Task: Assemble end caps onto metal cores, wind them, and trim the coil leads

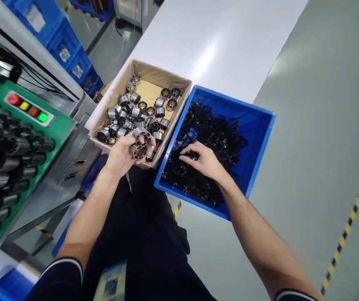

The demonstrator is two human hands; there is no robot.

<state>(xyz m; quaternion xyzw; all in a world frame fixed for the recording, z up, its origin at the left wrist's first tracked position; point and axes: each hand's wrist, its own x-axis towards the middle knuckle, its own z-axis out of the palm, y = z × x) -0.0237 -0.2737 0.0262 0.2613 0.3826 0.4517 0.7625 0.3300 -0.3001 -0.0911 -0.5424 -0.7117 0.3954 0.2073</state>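
Note:
My left hand [121, 154] is closed around two metal stator cores [140, 152], ring-shaped with slotted inner teeth, above the near edge of a lined cardboard box [163, 74]. Loose silver and black stator cores [134, 111] lie in that box, heaped toward its near side. Inside the blue bin [262, 133] to the right, my right hand [203, 161] reaches into a pile of small black plastic parts [211, 129]. Its thumb and index finger are curled toward each other in a pinch; what lies between the tips blends into the dark pile.
Box and bin sit side by side on a white table [226, 37]. At left, a green machine panel [62, 121] carries coloured buttons [29, 106] and rows of metal cores [10, 146]. Blue crates [57, 42] are stacked behind. Yellow-black tape [352, 221] marks the floor.

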